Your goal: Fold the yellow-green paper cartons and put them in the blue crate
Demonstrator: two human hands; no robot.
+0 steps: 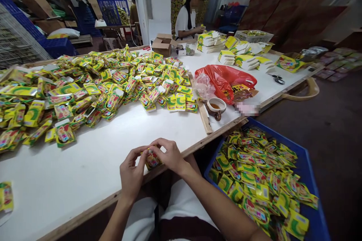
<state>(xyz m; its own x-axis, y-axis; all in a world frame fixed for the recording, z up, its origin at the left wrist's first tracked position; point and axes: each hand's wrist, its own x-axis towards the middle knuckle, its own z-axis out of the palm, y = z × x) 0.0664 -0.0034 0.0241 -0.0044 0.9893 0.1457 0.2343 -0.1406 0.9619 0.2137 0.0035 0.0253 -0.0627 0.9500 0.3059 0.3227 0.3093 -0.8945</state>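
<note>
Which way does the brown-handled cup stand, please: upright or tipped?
Upright: the brown-handled cup has its rim facing up and brown liquid inside.

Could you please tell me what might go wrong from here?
The small packet held by the left hand and right hand is at the table's wooden edge, so it might drop if the grip loosens.

The cup of brown liquid stands near that edge; a stray elbow could tip it, perhaps wetting nearby things.

The blue crate is heaped with packets, some close to its rim; a bump might spill a few.
</note>
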